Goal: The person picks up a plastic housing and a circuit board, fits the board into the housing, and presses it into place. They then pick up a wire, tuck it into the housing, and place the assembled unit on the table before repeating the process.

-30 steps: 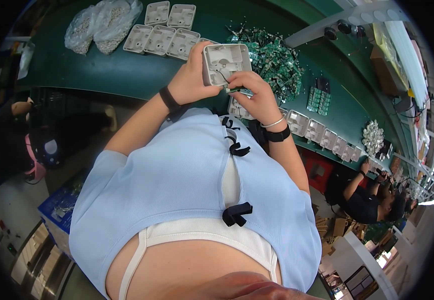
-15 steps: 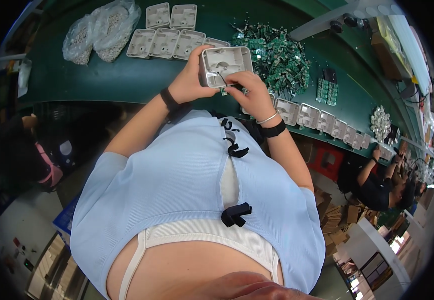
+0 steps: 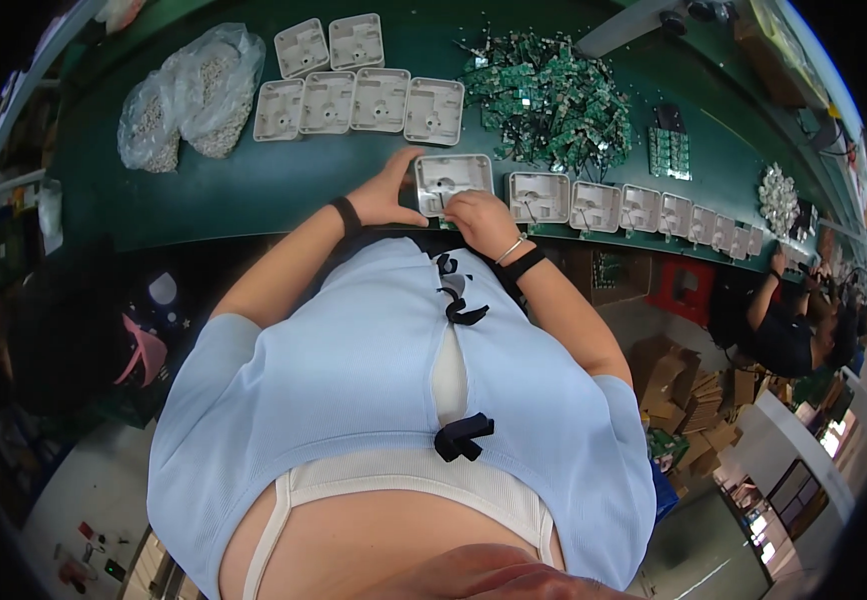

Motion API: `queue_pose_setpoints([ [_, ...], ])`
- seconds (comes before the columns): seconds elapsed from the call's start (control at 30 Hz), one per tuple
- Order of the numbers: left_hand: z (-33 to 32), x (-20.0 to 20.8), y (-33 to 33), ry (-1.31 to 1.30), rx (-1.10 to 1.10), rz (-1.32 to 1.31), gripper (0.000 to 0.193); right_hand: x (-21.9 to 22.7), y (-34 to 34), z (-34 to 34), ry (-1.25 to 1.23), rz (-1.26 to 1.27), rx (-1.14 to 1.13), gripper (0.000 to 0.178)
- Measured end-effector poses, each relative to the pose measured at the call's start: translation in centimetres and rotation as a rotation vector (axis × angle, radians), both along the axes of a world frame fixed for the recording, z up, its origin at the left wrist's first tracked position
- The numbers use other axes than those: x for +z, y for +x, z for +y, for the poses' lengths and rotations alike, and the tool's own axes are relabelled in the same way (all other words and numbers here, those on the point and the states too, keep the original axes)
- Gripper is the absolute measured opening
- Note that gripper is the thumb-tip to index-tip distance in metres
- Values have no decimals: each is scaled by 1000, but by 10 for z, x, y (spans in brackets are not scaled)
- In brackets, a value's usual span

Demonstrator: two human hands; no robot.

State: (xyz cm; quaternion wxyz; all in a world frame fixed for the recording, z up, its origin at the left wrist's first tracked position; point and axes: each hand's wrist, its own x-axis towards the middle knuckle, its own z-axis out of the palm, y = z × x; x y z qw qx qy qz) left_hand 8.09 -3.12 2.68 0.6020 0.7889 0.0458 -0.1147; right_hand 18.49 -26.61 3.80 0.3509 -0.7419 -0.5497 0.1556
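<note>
Down onto the green table (image 3: 224, 205) went the white box (image 3: 457, 174), which the hands had held up before. It sat left of a row of boxes (image 3: 676, 214). The left hand (image 3: 384, 197) was spread wide by its left side. The right hand (image 3: 485, 222) bunched its fingers at its front (I couldn't tell if they pinched anything).

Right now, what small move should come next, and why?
Probably ease the right hand off the open white plastic box: it appears to rest on the green workbench beside a row of similar boxes, and the left hand stands open beside it. Whether that right hand pinches anything is hidden.
</note>
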Motion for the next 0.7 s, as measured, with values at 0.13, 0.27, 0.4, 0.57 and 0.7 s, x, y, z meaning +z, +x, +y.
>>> queue_pose_setpoints([
  [0.13,24,-10,11,524,140,-299,77,-20,-8,-18,-79,-73,-23,8],
  [0.27,30,-7,39,675,200,-269,53,-40,-7,-32,-124,-152,-52,6],
  [0.4,25,-22,62,785,36,-270,44,-45,-4,-40,-160,-192,-65,5],
  [0.57,13,-34,80,920,-90,-194,33,-44,1,-46,-186,-235,-26,8],
  [0.7,16,-38,75,946,-81,-180,26,-22,18,-65,-151,-212,-32,10],
])
